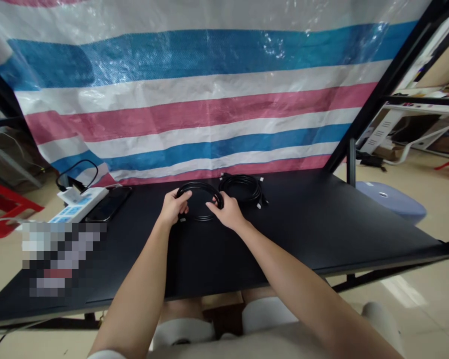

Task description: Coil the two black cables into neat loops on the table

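A black cable [199, 185], wound into a round coil, is held between both hands above the black table. My left hand [173, 205] grips the coil's left side, thumb on top. On the opposite side my right hand [226, 207] has its fingers wrapped round the bundle. A small pale connector end shows just below my left hand. Beyond my right hand lies a second coiled black cable [243, 188] on the table, with several light-coloured plugs sticking out. The finger parts under the held coil are hidden.
A white power strip [78, 204] with a plugged-in charger and a dark phone [108, 203] lie at the table's left. A striped plastic sheet [209, 114] hangs behind the table [322, 219]. A purple-lidded bin [391, 197] stands right of it.
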{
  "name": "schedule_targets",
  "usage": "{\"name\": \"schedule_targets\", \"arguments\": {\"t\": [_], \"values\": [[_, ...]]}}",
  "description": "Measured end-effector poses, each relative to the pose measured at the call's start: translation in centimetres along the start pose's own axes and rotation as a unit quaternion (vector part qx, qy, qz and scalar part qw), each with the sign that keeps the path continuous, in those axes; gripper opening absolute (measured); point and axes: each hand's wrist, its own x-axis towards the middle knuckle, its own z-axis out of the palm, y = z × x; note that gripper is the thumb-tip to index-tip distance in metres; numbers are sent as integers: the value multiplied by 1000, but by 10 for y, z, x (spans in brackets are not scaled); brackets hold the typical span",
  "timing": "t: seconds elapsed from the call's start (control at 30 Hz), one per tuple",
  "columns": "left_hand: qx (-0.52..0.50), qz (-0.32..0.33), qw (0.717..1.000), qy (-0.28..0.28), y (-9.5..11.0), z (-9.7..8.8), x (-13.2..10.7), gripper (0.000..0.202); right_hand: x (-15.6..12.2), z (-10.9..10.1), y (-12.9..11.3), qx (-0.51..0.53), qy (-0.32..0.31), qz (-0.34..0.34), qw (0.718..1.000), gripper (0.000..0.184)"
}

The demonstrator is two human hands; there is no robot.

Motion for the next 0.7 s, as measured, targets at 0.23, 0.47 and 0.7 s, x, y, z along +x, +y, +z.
{"name": "schedule_targets", "arguments": {"t": [0.23, 0.47, 0.7], "values": [[15, -53, 991, 124, -1, -8, 11, 40, 5, 18, 0, -156, -6, -6, 988, 45], [360, 18, 890, 279, -7, -17, 12, 19, 38, 43, -33, -301, -149, 109, 936, 40], [554, 35, 830, -60, -2, -15, 5, 9, 71, 71, -23, -304, -133, 158, 930, 31]]}}
